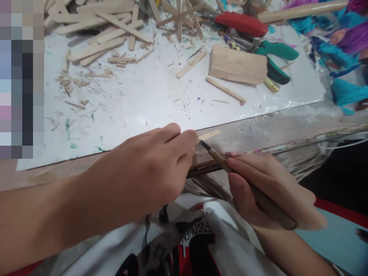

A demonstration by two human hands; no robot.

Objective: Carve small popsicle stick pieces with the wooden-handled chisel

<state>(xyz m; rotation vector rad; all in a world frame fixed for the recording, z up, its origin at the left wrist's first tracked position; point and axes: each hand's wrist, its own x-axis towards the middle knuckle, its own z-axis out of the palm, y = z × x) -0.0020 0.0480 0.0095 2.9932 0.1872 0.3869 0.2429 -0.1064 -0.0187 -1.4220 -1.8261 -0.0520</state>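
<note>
The thin wooden stick is poking out of the left hand, its pale tip pointing right, over the table near the front edge. The left hand is gripping it, fingers curling closed around the hidden end. Right beside that grip, the carving tool is angling in, its dark blade reaching the stick close to the left fingertips; whether it is touching, the view is not quite showing. The right hand is gripping the handle, its butt end slanting down and right.

Just beyond the left grip, a white sheet is covering much of the table. Farther out from the grips, a short round stick is lying at a slant, with a wooden block sitting behind it and a flat stick resting to the block's left. Past the block, green handles are showing, and a red handle is lying beyond them. Far ahead and left of the left grip, loose flat sticks are piling over one another, with wood shavings scattering nearer. Blue and purple material is bunching up at far right.
</note>
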